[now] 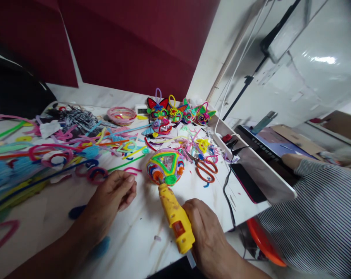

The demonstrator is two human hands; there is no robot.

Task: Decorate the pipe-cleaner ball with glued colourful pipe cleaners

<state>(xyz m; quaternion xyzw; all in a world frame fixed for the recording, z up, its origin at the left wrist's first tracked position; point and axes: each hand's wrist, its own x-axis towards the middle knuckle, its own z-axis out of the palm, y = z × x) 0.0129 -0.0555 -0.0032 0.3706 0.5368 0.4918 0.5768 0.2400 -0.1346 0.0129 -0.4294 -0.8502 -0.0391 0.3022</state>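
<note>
My right hand (206,228) is wrapped round a yellow hot glue gun (177,219) with a clear glue stick out of its rear. The gun's nozzle meets an orange coil on a mask-like piece of coloured pipe cleaners (165,166). That piece lies on the table, with a green-edged triangle and a green coil on it. Left of it, my left hand (114,190) hovers with its fingers curled together. A short pink pipe cleaner (133,169) shows at the fingertips; whether they pinch it I cannot tell.
Orange-handled scissors (205,170) lie right of the piece, and a phone (248,182) beside a black cable (226,193). Several finished masks (159,112) stand at the back near a pink bowl (121,115). Loose pipe cleaners (59,155) cover the left. A person in a striped top (315,213) is at right.
</note>
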